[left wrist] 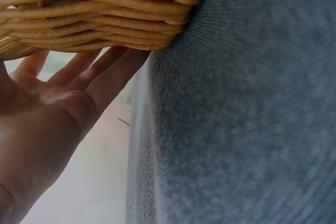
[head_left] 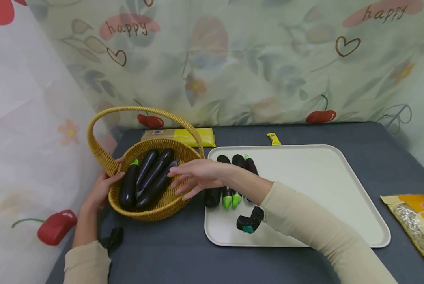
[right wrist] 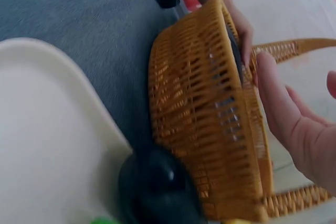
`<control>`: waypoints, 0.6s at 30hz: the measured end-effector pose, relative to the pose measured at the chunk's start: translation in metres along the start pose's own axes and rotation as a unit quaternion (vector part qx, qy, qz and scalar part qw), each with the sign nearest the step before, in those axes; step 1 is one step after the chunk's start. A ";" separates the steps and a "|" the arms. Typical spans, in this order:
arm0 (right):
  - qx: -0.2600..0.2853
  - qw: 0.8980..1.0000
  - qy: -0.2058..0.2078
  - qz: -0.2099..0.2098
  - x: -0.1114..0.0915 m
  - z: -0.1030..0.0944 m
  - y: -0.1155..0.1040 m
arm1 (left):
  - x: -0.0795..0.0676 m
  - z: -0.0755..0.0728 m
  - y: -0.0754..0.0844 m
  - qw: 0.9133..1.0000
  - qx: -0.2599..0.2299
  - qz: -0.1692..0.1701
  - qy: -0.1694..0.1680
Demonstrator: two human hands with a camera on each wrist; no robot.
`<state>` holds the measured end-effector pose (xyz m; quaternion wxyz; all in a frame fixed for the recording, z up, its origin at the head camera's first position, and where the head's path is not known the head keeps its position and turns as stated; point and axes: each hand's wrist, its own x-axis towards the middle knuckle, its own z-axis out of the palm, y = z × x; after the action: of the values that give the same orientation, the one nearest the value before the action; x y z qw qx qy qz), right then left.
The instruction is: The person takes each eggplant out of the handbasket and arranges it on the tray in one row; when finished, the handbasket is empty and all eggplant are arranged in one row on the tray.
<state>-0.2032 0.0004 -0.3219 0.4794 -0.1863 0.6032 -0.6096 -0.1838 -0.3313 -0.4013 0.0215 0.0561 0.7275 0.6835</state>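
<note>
A woven wicker basket with a tall arched handle stands at the left of the table. Several dark eggplants lie inside it. My left hand grips the basket's left rim near the handle base, thumb over the edge; its fingers lie along the outer wall in the left wrist view. Over the right rim, my right hand hovers with extended, spread fingers, holding nothing. More eggplants with green caps lie at the left end of the white tray, partly hidden by my right forearm.
Behind the basket lies a yellow package. A small yellow wrapped packet rests beyond the tray. At the right edge is an orange and silver bag. Patterned curtains close off the back and left side.
</note>
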 end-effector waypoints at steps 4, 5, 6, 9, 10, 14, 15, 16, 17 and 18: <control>0.016 1.000 0.012 -0.008 0.017 0.010 -0.003 | 0.001 -0.001 0.002 1.000 0.003 0.000 0.002; 0.020 1.000 0.017 -0.008 0.021 0.013 -0.004 | 0.000 -0.001 0.002 1.000 0.003 0.001 0.001; 0.025 0.999 0.023 -0.008 0.025 0.015 -0.005 | 0.000 -0.002 0.002 1.000 0.002 0.002 0.001; 0.043 0.998 0.045 0.000 0.037 0.022 -0.008 | -0.001 -0.002 0.002 1.000 -0.005 0.001 -0.001; 0.048 0.997 0.052 0.004 0.041 0.024 -0.008 | -0.001 -0.001 0.002 1.000 -0.006 0.001 -0.002; 0.079 0.994 0.078 0.015 0.056 0.028 -0.007 | -0.001 0.000 0.002 1.000 -0.013 -0.003 -0.002; 0.085 0.993 0.084 0.017 0.060 0.029 -0.006 | -0.001 0.000 0.002 1.000 -0.013 -0.003 -0.003; 0.091 0.992 0.089 0.017 0.063 0.029 -0.005 | -0.001 0.000 0.002 1.000 -0.011 -0.002 -0.003; 0.097 0.990 0.096 0.018 0.066 0.030 -0.004 | -0.001 0.000 0.002 1.000 -0.009 -0.001 -0.004; 0.102 0.989 0.102 0.020 0.069 0.030 -0.003 | 0.000 0.000 0.001 1.000 -0.004 0.000 -0.003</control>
<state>-0.2130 -0.0730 -0.3370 0.4436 -0.0611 0.5874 -0.6742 -0.1835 -0.3314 -0.3999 0.0241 0.0580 0.7245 0.6864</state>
